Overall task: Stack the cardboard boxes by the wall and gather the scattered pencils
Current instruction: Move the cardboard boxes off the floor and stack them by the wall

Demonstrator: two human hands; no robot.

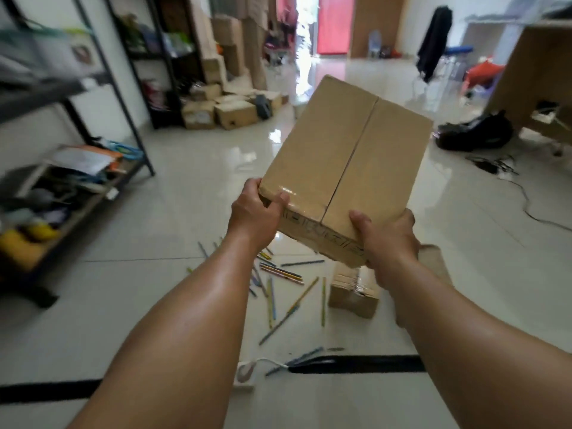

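Carrying the box at centre, gripping its near corners with the left hand at 8 o'clock and right hand at 5, probably for balance toward the wall pile at 11, above pencils scattered on the floor at 6.

Bright daylight indoors. The main source I see is the open doorway at the far end, blown out to white. It throws a long glare streak down the glossy floor tiles. Shadows are soft and faint. Heavy blur on the shelving rack at the left edge, its uprights leaning with wide-angle distortion. The cardboard box at centre is sharpest, with tape glinting at its near corner. The pencils look slightly soft.
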